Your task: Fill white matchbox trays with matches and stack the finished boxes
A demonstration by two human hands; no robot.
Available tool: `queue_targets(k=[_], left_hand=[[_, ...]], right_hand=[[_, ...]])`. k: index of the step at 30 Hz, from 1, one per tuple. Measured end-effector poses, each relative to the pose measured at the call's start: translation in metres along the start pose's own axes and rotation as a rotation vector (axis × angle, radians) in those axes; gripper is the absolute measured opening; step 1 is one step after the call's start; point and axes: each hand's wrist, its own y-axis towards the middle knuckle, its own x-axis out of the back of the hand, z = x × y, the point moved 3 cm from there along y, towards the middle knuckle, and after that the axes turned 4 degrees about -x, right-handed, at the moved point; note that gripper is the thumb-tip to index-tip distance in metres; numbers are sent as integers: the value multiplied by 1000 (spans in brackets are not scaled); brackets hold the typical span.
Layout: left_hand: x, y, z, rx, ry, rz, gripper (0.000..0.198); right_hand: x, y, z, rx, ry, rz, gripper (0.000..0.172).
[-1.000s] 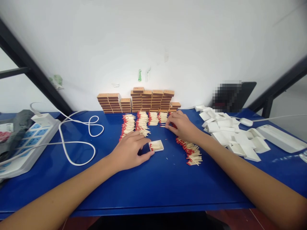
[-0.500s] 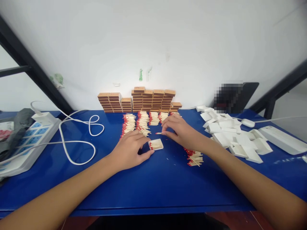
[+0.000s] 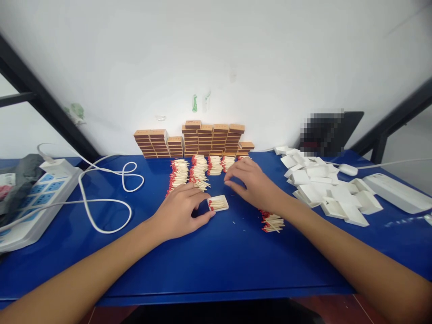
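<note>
Head view: the left hand [image 3: 178, 211] pinches the near-left end of a small white tray [image 3: 219, 203] between thumb and forefinger, a narrow grip that pins it flat on the blue table [image 3: 216, 265]. The tray's long axis runs left to right. A few matches [image 3: 216, 205] lie along it, red heads at the end by the left hand.

Just beyond and right of the tray, the right hand [image 3: 254, 184] hovers palm down with fingers curled; whether it holds a match I cannot tell. It is near the tray but apart from it.

Right of the tray a loose match pile [image 3: 272, 222] lies beside the right forearm. Beyond the tray stand rows of matches [image 3: 199, 170], then stacked brown matchboxes [image 3: 199, 139]. Far right of the tray is a heap of empty white trays [image 3: 324, 189].
</note>
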Motion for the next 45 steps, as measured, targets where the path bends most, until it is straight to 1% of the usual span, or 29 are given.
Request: queue_targets(k=[2, 4, 6, 8, 16, 24, 29, 35, 39, 45], left_hand=[[0, 0, -1, -3, -1, -2, 25], [1, -1, -1, -4, -4, -2, 26], [1, -1, -2, -7, -4, -2, 26], [1, -1, -2, -9, 0, 0, 25], [-2, -2, -1, -23, 17, -13, 29], [-3, -3, -3, -42, 20, -20, 29], [-2, -3, -2, -34, 18, -13, 29], [-3, -4, -1, -36, 15, -17, 29], [-2, -4, -2, -38, 15, -23, 29], [-3, -3, -2, -36, 12, -22, 30]], right_hand=[[0, 2, -18, -82, -86, -30, 12], [-3, 3, -33, -126, -141, -21, 15], [-6, 4, -43, -139, -171, 6, 19], [-9, 4, -46, -137, -185, 19, 22], [-10, 5, -45, -108, -203, -7, 18], [-7, 5, -45, -112, -171, 2, 13], [-4, 4, -46, -123, -170, 22, 11], [-5, 4, -50, -122, -158, 35, 10], [-6, 5, -50, -115, -153, 47, 12], [-8, 5, -51, -135, -156, 96, 12]])
